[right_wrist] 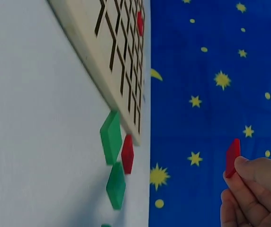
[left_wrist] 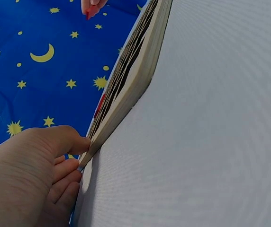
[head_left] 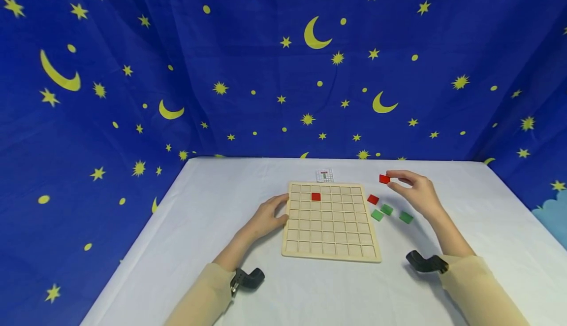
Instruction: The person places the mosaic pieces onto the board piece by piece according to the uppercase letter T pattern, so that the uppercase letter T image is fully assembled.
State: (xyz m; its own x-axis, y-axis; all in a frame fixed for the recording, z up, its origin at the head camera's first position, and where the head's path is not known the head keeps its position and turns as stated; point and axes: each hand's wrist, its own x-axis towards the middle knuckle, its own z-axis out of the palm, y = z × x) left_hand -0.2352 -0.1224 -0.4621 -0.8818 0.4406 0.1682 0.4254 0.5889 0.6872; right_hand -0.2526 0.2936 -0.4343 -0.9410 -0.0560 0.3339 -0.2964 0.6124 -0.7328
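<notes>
A wooden grid board lies on the table, with a red tile in one cell of its second row. My left hand touches the board's left edge with thumb and fingertips; in the left wrist view the thumb rests against the rim. Raised beyond the board's right side, my right hand pinches another red tile between thumb and fingers. Below it on the table lie a third red tile and three green tiles, close to the board's right edge.
A small printed card with a coloured grid pattern lies just behind the board. The white-covered table meets a blue curtain with yellow moons and stars. Dark wrist devices stick out by both sleeves.
</notes>
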